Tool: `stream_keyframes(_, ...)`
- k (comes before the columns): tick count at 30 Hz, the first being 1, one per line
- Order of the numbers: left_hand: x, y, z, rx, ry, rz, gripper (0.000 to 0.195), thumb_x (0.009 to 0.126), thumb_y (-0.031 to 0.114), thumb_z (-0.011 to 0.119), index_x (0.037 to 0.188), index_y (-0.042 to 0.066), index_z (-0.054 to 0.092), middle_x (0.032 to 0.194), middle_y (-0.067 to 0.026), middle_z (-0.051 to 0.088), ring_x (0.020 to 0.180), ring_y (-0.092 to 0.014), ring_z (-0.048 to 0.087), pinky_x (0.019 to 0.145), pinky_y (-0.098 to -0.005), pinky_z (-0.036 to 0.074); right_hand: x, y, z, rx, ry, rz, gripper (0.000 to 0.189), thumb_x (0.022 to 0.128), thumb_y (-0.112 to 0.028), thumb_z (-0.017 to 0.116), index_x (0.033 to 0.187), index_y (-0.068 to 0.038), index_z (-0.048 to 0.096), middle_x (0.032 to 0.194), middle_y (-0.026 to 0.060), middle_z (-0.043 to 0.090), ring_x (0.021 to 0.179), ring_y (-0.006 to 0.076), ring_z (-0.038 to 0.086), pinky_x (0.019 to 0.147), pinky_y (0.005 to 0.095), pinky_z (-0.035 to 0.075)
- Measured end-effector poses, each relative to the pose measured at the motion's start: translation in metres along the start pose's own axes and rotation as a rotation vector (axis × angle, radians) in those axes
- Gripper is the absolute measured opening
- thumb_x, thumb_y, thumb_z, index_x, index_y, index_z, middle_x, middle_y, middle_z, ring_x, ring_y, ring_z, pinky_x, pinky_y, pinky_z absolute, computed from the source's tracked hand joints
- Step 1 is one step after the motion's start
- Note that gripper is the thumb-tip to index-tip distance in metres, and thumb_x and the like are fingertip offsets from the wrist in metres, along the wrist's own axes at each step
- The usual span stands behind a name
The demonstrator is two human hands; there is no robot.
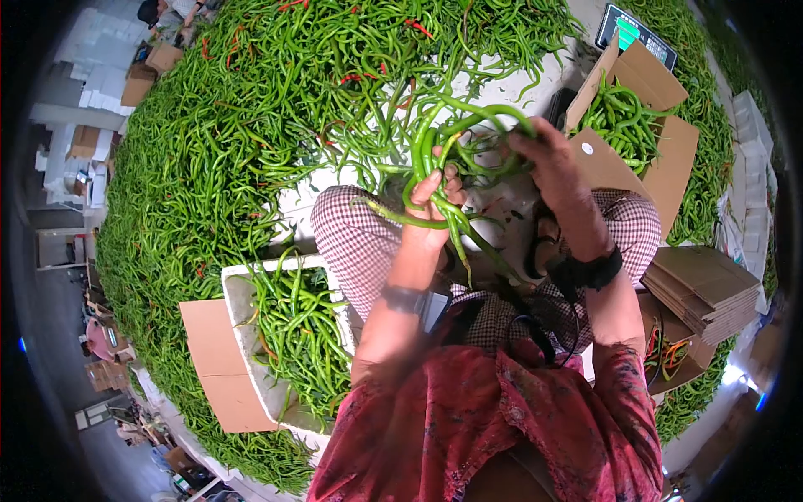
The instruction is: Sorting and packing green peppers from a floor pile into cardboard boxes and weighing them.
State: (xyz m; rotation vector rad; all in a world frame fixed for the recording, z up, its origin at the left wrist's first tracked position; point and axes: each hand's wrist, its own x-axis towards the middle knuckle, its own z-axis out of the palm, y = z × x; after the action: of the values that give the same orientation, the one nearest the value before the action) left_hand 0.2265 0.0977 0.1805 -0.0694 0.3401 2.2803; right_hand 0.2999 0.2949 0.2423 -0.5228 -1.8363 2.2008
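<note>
A small bunch of long green chili peppers (418, 150) is gripped in my left hand (442, 191), upright between my knees. Their curved ends stick out above and below my fingers, and one has a yellowish stretch. My right hand (542, 147) is raised beside the bunch, blurred. A bent pepper (495, 110) reaches from the bunch to its fingertips; whether they pinch it I cannot tell. Right of that hand, an open cardboard box (674, 150) holds green chili peppers (618, 122). Past my left forearm, a white foam box (235, 271) is filled with more peppers (301, 332).
A large heap of green chili peppers (251, 125), with a few red ones, spreads ahead and left. A digital scale display (633, 37) stands behind the cardboard box. Flattened cartons (702, 288) are stacked at right, above a box with reddish peppers (668, 357). Another person (179, 12) is at far left.
</note>
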Motion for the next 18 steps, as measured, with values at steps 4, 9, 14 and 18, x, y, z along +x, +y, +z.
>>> stream_keyframes(4,0.001,0.0,-0.001,-0.058,-0.002,-0.023,0.04,0.082,0.008,0.063,0.12,0.008,0.05,0.083,-0.0041,0.051,0.064,-0.011,0.045,0.057,-0.0251,0.04,0.007,-0.012,-0.021,0.412,-0.038,0.089,0.023,0.091,-0.012,0.058,0.11,0.0,0.055,0.094,0.0063,0.063,0.081,0.0132,0.058,0.075,0.0267,0.048)
stream_keyframes(9,-0.001,0.0,0.001,-0.089,0.039,0.006,0.037,0.082,0.006,0.061,0.117,0.007,0.051,0.083,-0.0043,0.051,0.064,-0.012,0.045,0.057,-0.0238,0.04,0.003,-0.019,-0.036,0.553,0.0,0.05,0.023,0.092,-0.01,0.057,0.113,0.0,0.053,0.099,0.0103,0.063,0.085,0.0156,0.06,0.075,0.0261,0.049)
stream_keyframes(14,-0.001,-0.001,-0.002,-0.037,0.035,0.01,0.034,0.084,0.009,0.061,0.117,0.007,0.051,0.08,-0.0039,0.049,0.064,-0.011,0.044,0.055,-0.0227,0.039,-0.017,-0.061,-0.056,0.616,0.113,-0.086,0.028,0.09,-0.006,0.058,0.116,0.002,0.051,0.102,0.0139,0.061,0.085,0.0178,0.06,0.077,0.027,0.05)
stream_keyframes(18,-0.003,-0.003,0.0,-0.022,0.051,-0.01,0.035,0.083,0.008,0.062,0.116,0.009,0.051,0.081,-0.0037,0.049,0.064,-0.011,0.044,0.055,-0.0225,0.04,-0.033,-0.081,-0.084,0.626,0.143,-0.141,0.032,0.09,-0.004,0.058,0.121,0.001,0.049,0.101,0.0144,0.06,0.086,0.0187,0.061,0.077,0.0274,0.053)
